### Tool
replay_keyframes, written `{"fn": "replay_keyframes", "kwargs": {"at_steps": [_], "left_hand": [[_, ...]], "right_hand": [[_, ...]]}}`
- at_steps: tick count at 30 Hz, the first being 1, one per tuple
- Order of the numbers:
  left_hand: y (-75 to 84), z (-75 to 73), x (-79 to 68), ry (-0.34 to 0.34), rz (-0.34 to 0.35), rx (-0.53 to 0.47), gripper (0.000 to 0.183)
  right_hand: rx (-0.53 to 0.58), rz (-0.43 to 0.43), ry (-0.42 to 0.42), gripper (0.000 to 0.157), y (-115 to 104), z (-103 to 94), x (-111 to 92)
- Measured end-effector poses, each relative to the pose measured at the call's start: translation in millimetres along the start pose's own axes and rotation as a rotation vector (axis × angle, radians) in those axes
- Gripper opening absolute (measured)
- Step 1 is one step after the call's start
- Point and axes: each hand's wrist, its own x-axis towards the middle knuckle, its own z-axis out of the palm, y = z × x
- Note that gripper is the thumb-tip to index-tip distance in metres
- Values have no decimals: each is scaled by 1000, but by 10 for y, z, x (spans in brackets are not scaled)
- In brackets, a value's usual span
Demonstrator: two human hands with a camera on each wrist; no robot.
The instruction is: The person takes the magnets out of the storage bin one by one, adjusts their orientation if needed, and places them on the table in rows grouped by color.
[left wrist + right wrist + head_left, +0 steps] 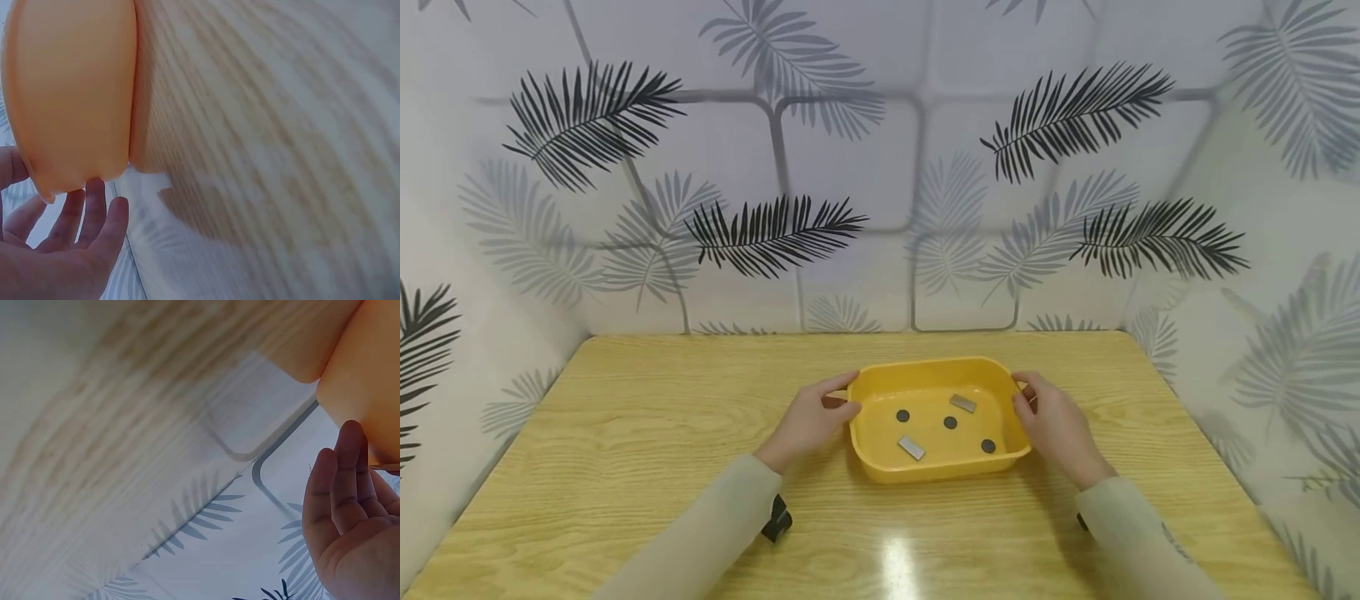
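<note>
A yellow plastic basin (940,473) with rounded corners sits upright at the middle of the table. Inside it lie three dark round discs (902,416) and two silver-grey rectangular pieces (912,447), spread over the floor. My left hand (805,421) holds the basin's left end, thumb at the rim. In the left wrist view, its fingertips touch the outside of the basin's end wall (69,94). My right hand (1060,425) grips the opposite end. Fingers of that hand (356,531) press the outer wall in the right wrist view, where its thumb is hidden.
The wood-grain table (625,433) extends on both sides of the basin and in front of it. Behind the table's far edge stands a pale wall covering (850,167) with leaf prints, which continues along both sides. A black strap piece (777,518) shows under the left sleeve.
</note>
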Motion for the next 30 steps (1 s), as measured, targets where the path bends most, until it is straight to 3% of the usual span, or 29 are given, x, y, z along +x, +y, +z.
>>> {"fn": "replay_keyframes", "kwargs": {"at_steps": [11,20,30], "left_hand": [[63,22,147,-11,9,17,57],[53,15,191,-17,-10,1,57],[42,-1,227,-43,5,15,58]], "right_hand": [[-13,40,3,37,66,-19,98],[69,53,-8,38,97,-2,115],[80,74,-27,39,82,-33,120]]}}
